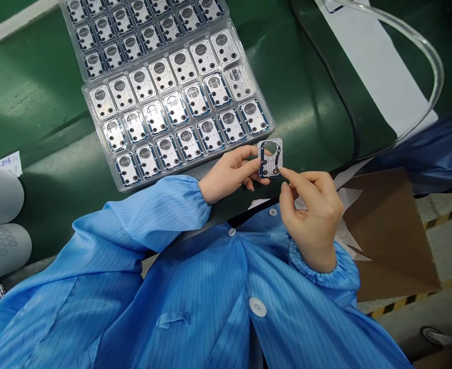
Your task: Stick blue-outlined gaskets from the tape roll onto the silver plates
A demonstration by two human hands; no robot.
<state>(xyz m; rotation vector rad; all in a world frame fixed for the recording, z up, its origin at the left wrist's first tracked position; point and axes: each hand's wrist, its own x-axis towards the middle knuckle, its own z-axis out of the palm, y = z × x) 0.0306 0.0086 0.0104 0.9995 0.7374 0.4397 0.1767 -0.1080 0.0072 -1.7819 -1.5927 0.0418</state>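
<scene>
I am seeing the left hand (231,171) grasping a metal plate (269,165), some fingers hiding behind it. The right hand (312,212) is hovering toward five o'clock from the plate; whether it is touching the corner or pinching something, I cannot tell. At ten o'clock a filled tray (244,60) is lying; the view is cutting off the farther tray (81,65).

A small, flat silver-grey metal plate (271,163) sits just right of centre in the frame, held by its left side in the left hand (235,171). Its broad face is turned to the camera, corners rounded, with a large opening near the top, dark blue strips along the sides and dark round spots lower down. The right hand's (312,205) index fingertip is at its lower right edge.
</scene>
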